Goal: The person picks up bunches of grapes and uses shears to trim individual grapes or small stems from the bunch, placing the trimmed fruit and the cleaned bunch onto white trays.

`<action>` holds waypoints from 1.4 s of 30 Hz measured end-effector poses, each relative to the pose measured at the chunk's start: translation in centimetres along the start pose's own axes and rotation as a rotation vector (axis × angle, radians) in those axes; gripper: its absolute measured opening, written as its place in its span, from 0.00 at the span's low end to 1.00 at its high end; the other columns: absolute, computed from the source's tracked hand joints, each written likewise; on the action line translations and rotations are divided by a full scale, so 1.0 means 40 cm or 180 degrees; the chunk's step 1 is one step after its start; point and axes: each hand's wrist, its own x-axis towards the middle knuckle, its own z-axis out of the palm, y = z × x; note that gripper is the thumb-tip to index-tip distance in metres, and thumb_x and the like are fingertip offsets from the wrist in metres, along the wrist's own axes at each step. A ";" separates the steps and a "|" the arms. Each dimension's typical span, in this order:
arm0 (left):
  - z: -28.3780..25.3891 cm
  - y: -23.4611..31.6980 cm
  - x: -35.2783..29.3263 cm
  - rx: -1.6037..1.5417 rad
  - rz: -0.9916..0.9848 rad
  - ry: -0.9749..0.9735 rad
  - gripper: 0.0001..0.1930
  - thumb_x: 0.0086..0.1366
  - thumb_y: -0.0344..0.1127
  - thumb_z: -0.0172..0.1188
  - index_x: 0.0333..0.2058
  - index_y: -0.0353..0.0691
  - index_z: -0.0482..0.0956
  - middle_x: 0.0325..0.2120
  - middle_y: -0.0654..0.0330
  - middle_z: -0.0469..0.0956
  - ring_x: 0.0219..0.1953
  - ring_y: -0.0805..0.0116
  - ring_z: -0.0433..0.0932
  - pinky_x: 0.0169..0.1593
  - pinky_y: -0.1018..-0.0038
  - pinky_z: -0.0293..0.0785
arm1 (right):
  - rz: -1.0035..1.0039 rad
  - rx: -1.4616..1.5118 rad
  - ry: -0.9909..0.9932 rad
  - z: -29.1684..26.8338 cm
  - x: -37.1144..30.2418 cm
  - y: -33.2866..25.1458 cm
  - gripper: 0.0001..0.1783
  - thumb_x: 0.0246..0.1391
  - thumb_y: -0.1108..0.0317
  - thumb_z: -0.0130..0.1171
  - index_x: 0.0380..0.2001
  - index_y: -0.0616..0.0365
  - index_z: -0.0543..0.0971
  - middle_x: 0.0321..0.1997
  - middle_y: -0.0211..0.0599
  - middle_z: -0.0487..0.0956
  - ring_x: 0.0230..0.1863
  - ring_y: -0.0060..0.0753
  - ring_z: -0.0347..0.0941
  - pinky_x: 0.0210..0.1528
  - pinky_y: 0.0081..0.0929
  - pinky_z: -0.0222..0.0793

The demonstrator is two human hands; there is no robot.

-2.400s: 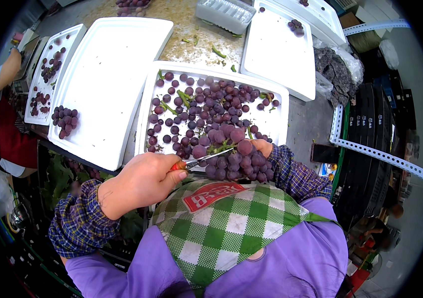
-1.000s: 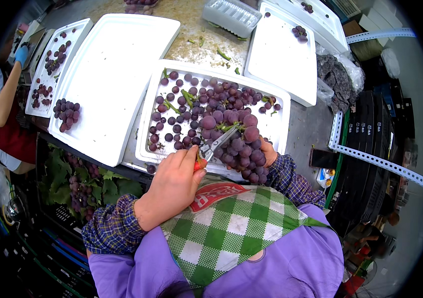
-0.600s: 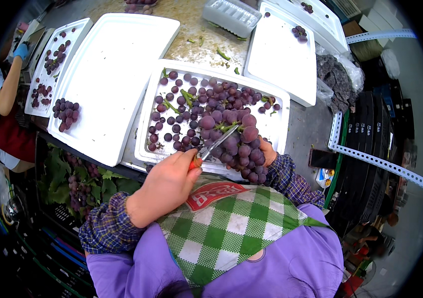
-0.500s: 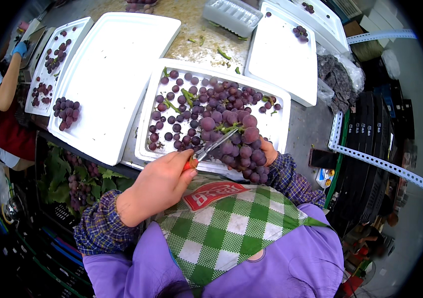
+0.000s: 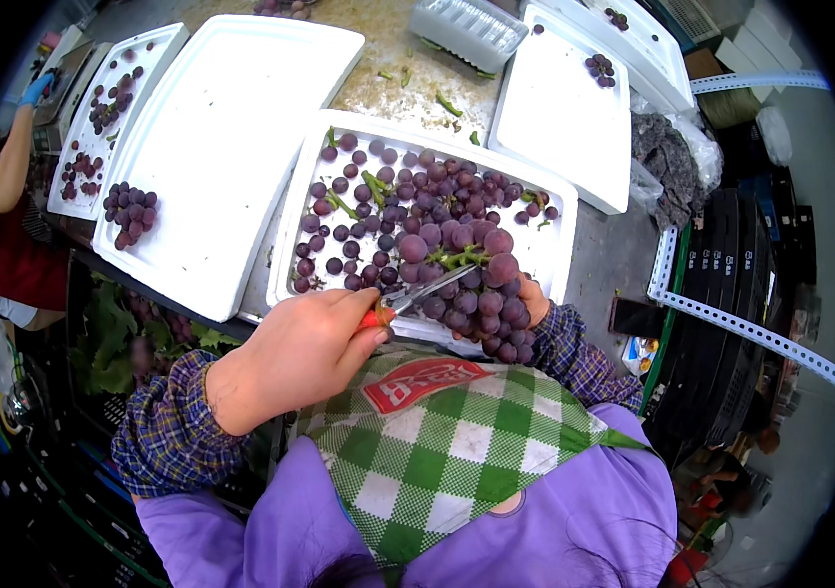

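My left hand (image 5: pixel 305 345) is closed round the red handles of small scissors (image 5: pixel 419 297). Their thin metal blades reach in among the green stems at the top of a bunch of purple grapes (image 5: pixel 476 304). My right hand (image 5: pixel 533 302) holds that bunch from its right side and from below; most of its fingers are hidden behind the grapes. The bunch is over the near edge of a white foam tray (image 5: pixel 286 235), where many loose grapes (image 5: pixel 351 249), smaller clusters and bits of green stem (image 5: pixel 375 186) lie.
To the left, a white foam lid (image 5: pixel 221 147) bears one grape bunch (image 5: pixel 129 214). Another white tray (image 5: pixel 563 127) stands at the far right, beside a clear plastic box (image 5: pixel 466 34). A person's blue-gloved hand (image 5: pixel 37 88) works at the far left. A phone (image 5: pixel 638 318) lies at the right.
The scissor blades have shifted slightly to the right and down along the stems. My left forearm has swung a little outward to the left. The bunch stays nearly in place.
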 end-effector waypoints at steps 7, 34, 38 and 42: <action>-0.016 0.007 0.011 -0.0098 -0.0046 -0.0109 0.17 0.65 0.33 0.61 0.49 0.27 0.75 0.34 0.45 0.81 0.35 0.46 0.81 0.39 0.61 0.78 | 0.0128 0.0193 0.0196 -0.026 -0.011 0.000 0.32 0.70 0.52 0.45 0.68 0.63 0.61 0.67 0.53 0.68 0.63 0.46 0.71 0.68 0.46 0.67; 0.017 -0.006 0.023 0.0176 0.0137 0.0045 0.10 0.66 0.35 0.59 0.34 0.32 0.77 0.24 0.48 0.79 0.26 0.49 0.80 0.30 0.61 0.77 | 0.0015 0.0186 0.0016 -0.033 -0.008 0.014 0.33 0.69 0.49 0.43 0.68 0.60 0.61 0.67 0.52 0.68 0.64 0.50 0.70 0.65 0.56 0.67; -0.015 -0.005 0.031 -0.0069 -0.0048 -0.0238 0.11 0.68 0.35 0.57 0.40 0.31 0.78 0.29 0.45 0.80 0.33 0.45 0.80 0.38 0.58 0.77 | 0.0022 0.0120 -0.0011 -0.039 -0.006 0.013 0.34 0.69 0.48 0.42 0.69 0.60 0.60 0.68 0.51 0.68 0.64 0.50 0.69 0.65 0.56 0.67; -0.034 -0.012 0.025 -0.0150 -0.0123 -0.0421 0.12 0.68 0.36 0.55 0.41 0.31 0.77 0.30 0.45 0.80 0.34 0.44 0.79 0.39 0.58 0.76 | -0.0016 0.0223 -0.0271 -0.064 -0.002 0.014 0.35 0.70 0.47 0.40 0.70 0.60 0.58 0.70 0.52 0.65 0.66 0.51 0.68 0.65 0.55 0.67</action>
